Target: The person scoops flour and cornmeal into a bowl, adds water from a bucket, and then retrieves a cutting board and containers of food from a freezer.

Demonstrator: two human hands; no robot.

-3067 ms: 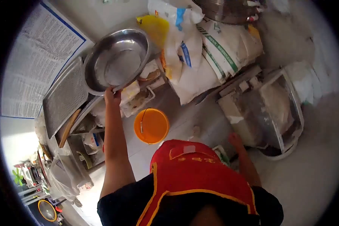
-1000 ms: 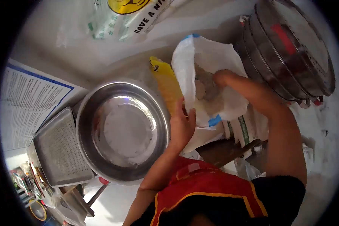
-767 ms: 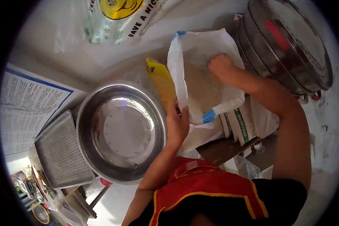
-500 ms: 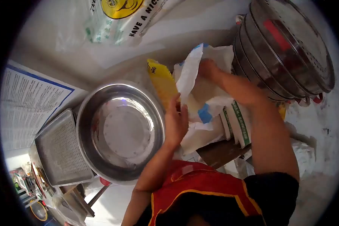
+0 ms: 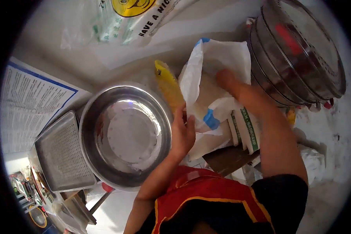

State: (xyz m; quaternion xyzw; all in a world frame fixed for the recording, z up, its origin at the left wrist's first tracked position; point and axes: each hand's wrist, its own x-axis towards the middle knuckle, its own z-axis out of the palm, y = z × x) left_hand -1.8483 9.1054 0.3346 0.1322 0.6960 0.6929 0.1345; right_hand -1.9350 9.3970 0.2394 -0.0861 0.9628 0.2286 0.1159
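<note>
A white woven sack [image 5: 191, 78] with blue patches stands with its mouth spread open, pale contents showing inside. My left hand [image 5: 183, 130] pinches the sack's near left rim between thumb and fingers. Inside the mouth is my right hand [image 5: 228, 82], its fingers curled and partly hidden; what they hold, if anything, I cannot make out. A large shiny steel basin [image 5: 130, 132] sits just left of my left hand, with no contents visible. Between basin and sack leans a yellow bag [image 5: 167, 84].
Stacked steel steamer tiers [image 5: 292, 58] rise at the upper right. A perforated metal tray [image 5: 66, 156] lies left of the basin, below a printed notice [image 5: 35, 105]. Packets with green print [image 5: 249, 128] sit beside the sack. A smiley plastic bag [image 5: 132, 19] hangs at the top.
The sack's mouth has opened wider, its rim now more upright. My right hand has shifted slightly right and down within it. My left hand keeps hold of the rim.
</note>
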